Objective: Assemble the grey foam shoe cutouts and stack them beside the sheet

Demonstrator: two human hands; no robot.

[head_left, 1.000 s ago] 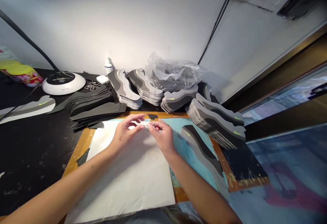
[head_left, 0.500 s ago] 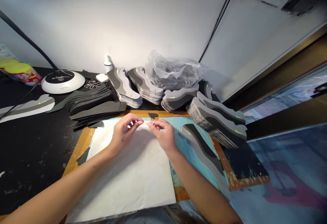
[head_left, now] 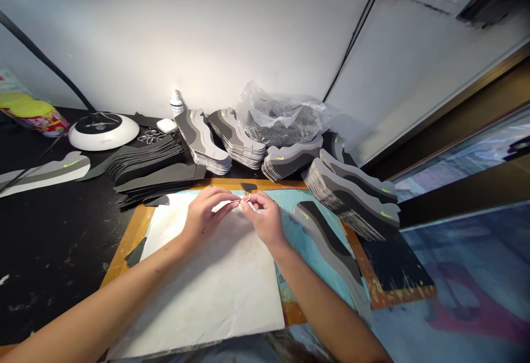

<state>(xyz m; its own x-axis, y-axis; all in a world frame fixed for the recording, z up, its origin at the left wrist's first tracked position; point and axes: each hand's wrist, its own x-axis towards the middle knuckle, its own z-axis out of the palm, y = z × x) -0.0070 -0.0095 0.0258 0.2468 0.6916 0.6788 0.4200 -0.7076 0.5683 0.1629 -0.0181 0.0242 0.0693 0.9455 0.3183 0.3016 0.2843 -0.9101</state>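
Over the top of a white sheet (head_left: 215, 280), my left hand (head_left: 209, 211) and my right hand (head_left: 264, 216) meet fingertip to fingertip. The right fingers pinch a small thin white strip (head_left: 248, 197) that curls up between thumb and forefinger. My left thumb and forefinger press together at its near end; what lies between them is too small to make out. A small dark piece (head_left: 248, 187) lies just beyond the fingertips. Right of my right hand, a grey and black curved panel (head_left: 327, 241) with a green mark rests on a blue sheet (head_left: 292, 230).
Stacks of grey panels (head_left: 202, 142) and black panels (head_left: 144, 158) line the back, beside a clear plastic bag (head_left: 281, 117). More panels (head_left: 351, 197) are piled at the right. A white lamp base (head_left: 103, 132), a bottle (head_left: 176, 103) and yellow-lidded tubs (head_left: 39, 117) stand at the back left.
My left hand has shifted slightly right, its fingers straighter and closer to the right fingertips. My right hand has barely moved.
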